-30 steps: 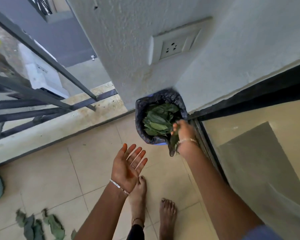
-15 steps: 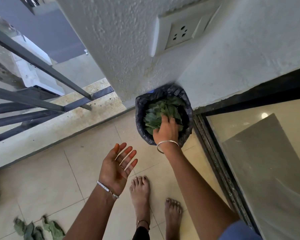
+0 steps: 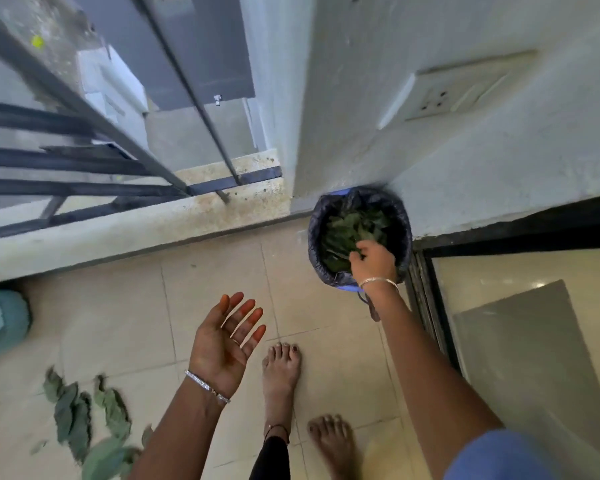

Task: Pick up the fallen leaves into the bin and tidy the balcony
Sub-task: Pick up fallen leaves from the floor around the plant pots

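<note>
Currently, left hand spread, palm up, empty; right hand inside the lined bin, fingers bent onto binned leaves, grip not determinable. Loose fallen leaves lie on the tiles, well apart from the bin: likely light and limp; gather bunched, from beneath.

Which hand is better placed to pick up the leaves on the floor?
Left, likely. The left hand is open and empty, on the side where the floor leaves lie; the right hand is in the bin, farther away.
</note>
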